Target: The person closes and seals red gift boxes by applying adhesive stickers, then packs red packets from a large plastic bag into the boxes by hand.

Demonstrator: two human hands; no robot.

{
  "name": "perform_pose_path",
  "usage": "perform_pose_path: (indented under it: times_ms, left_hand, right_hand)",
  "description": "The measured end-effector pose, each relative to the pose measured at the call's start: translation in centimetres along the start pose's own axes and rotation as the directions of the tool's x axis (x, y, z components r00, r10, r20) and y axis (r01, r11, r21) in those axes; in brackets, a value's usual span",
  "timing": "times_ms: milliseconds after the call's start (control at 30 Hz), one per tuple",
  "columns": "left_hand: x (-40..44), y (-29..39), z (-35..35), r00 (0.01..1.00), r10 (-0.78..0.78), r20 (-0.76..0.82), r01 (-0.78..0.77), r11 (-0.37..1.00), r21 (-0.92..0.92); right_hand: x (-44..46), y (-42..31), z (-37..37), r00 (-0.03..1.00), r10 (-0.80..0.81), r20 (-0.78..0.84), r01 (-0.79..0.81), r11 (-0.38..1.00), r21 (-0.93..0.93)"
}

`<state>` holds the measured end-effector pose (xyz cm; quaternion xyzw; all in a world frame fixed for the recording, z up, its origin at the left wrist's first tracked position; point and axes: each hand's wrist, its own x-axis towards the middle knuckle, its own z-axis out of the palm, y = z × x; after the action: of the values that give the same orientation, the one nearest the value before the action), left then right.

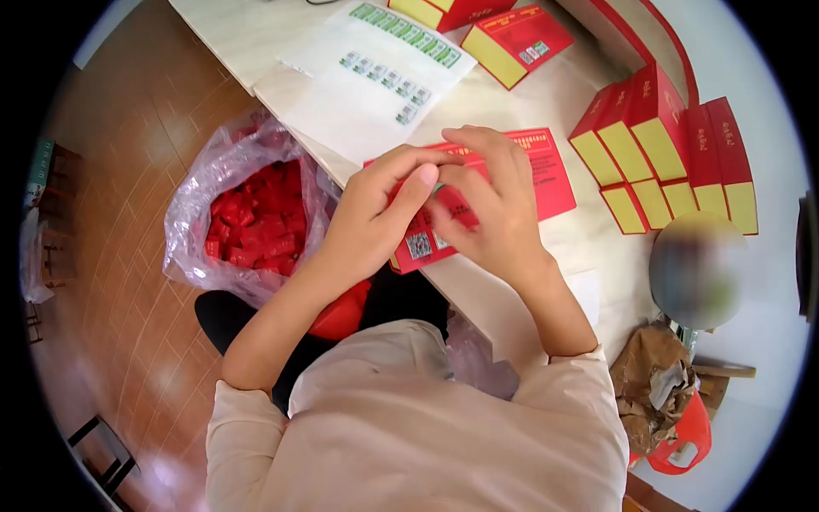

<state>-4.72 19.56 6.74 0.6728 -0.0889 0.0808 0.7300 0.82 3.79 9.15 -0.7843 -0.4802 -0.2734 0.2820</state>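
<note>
My left hand (381, 198) and my right hand (490, 200) meet above a red box (553, 177) lying on the table. Their fingers are pinched together around a small green-edged sticker (438, 189), mostly hidden by the fingertips. Black-and-white QR codes (419, 245) show on the box's near side, and gold print runs along its far edge. Just beyond my hands lies a white sticker sheet (341, 107), with green stickers and small QR stickers in rows.
Red boxes with yellow sides (653, 128) are stacked at the right, and another box (522, 44) lies at the back. Left of the table edge, a clear plastic bag (189, 224) holds red packets (260, 222). A crumpled brown paper bag (653, 388) sits at lower right.
</note>
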Motion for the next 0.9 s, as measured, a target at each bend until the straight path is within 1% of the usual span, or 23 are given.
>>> perform_pose_path:
  times_ms: [67,100,200,233,267,333,467,533,667,733,767,800,867,900]
  left_hand:
    - [-1.6,-0.1,0.6,0.996,-0.074,-0.05,0.073,0.997,-0.026]
    - [-2.2,-0.6,0.7,0.992,-0.12,-0.028,0.118,0.989,-0.089]
    - [-3.2,-0.6,1.7,0.989,-0.139,-0.053,0.132,0.985,-0.114]
    - [-3.1,-0.5,1.7,0.988,-0.151,-0.03,0.145,0.978,-0.152]
    - [-3.1,-0.3,1.7,0.988,-0.152,-0.03,0.146,0.978,-0.151]
    - [-2.9,0.0,1.8,0.973,-0.23,0.013,0.222,0.919,-0.327]
    - [-2.3,0.2,1.9,0.972,-0.234,-0.019,0.219,0.934,-0.28]
    - [-2.3,-0.1,1.9,0.973,-0.232,0.012,0.23,0.954,-0.195]
    - [-2.5,0.6,2.9,0.968,-0.248,0.039,0.251,0.955,-0.158]
    - [-2.8,0.3,3.5,0.989,-0.137,0.059,0.133,0.988,0.08]
    - [-3.0,0.3,3.5,0.99,-0.119,0.076,0.105,0.98,0.166]
    - [-3.0,0.3,3.6,0.989,-0.125,0.077,0.11,0.98,0.166]
    - [-2.9,0.5,3.9,1.0,-0.002,0.03,-0.01,0.913,0.407]
    - [-2.9,0.6,4.1,1.0,-0.006,0.03,-0.006,0.913,0.408]
  right_hand:
    - [-0.9,-0.9,-0.8,0.993,0.046,0.109,-0.052,0.997,0.056]
    - [-1.8,-0.5,-1.0,0.99,0.043,0.136,-0.056,0.994,0.091]
    - [-2.8,-0.7,-1.4,0.974,0.114,0.194,-0.136,0.985,0.109]
    - [-3.1,-0.7,-1.4,0.976,0.098,0.193,-0.122,0.986,0.113]
    - [-3.1,-0.8,-1.3,0.976,0.099,0.193,-0.123,0.986,0.114]
    - [-3.2,-1.0,-0.9,0.99,0.107,0.096,-0.123,0.976,0.182]
    - [-3.1,-1.2,-1.1,0.977,0.16,0.139,-0.183,0.968,0.173]
    - [-3.4,-1.1,-1.4,0.966,0.172,0.195,-0.21,0.958,0.197]
    - [-3.6,-0.2,-2.5,0.954,0.159,0.254,-0.203,0.966,0.157]
    - [-3.6,0.2,-2.6,0.959,0.138,0.246,-0.18,0.972,0.155]
    - [-3.6,0.1,-2.8,0.958,0.142,0.248,-0.184,0.97,0.156]
    - [-3.5,0.0,-2.9,0.96,0.16,0.23,-0.194,0.972,0.136]
    - [-3.8,0.1,-3.0,0.96,0.179,0.213,-0.208,0.971,0.119]
    - [-3.9,0.3,-3.0,0.953,0.166,0.254,-0.204,0.97,0.132]
